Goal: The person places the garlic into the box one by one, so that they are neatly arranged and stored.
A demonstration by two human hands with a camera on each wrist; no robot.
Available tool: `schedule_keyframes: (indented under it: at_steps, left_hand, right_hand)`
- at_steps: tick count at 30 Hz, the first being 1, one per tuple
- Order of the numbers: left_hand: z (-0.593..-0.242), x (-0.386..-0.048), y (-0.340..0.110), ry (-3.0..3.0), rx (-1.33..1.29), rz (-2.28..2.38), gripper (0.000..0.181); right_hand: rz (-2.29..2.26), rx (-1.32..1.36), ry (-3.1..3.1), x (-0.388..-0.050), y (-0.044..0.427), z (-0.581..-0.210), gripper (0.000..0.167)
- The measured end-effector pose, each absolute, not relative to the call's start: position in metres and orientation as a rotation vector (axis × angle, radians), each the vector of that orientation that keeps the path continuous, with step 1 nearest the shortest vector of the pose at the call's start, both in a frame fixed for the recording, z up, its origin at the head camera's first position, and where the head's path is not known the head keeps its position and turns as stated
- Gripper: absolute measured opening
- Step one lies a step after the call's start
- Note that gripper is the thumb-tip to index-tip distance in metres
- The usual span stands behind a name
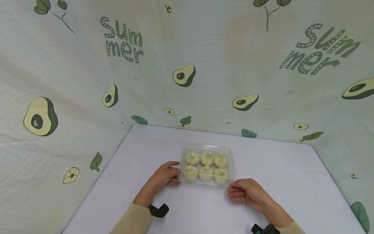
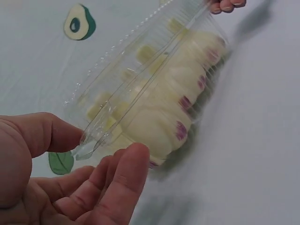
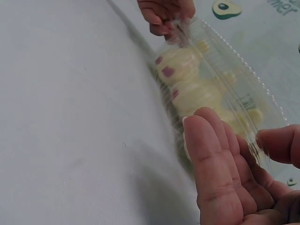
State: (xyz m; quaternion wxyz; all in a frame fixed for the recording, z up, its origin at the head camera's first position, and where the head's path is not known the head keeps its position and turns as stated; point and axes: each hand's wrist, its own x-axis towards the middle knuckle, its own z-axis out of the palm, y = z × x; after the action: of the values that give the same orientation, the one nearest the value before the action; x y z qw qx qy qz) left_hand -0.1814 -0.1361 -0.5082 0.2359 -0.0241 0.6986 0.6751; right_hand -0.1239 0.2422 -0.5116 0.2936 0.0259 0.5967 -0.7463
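Note:
A clear plastic clamshell box (image 1: 208, 184) holds several pale yellow garlic bulbs (image 1: 206, 173) in two rows, stems up. Purple patches mark the undersides of the bulbs (image 2: 147, 129) in the left wrist view. My left hand (image 1: 167, 174) is at the box's left side, with thumb and fingers pinching its rim at a corner. At the near right corner my right hand (image 1: 248, 193) pinches the rim between thumb and forefinger, its other fingers (image 3: 213, 164) stretched along the front. The lid lies over the bulbs; whether it is latched cannot be told.
A white cloth-covered table (image 1: 201, 211) extends around the box. Behind and beside it hangs a pale curtain (image 1: 210, 97) printed with avocados and leaves. Black wrist devices (image 1: 159, 211) sit on both forearms.

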Motion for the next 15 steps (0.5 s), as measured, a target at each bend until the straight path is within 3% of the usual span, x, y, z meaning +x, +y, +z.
schedule_keyframes:
  at_steps: [5, 15]
  left_hand:
    - [-0.509, -0.168, -0.140, 1.845, -0.038, 1.772, 0.037]
    - [-0.512, -0.165, -0.133, 1.795, -0.054, 1.871, 0.032]
  right_hand:
    - [-1.990, 0.075, 1.594, -0.123, 0.241, -0.511, 0.030]
    - [-2.000, 0.089, 1.583, -0.121, 0.239, -0.512, 0.028]
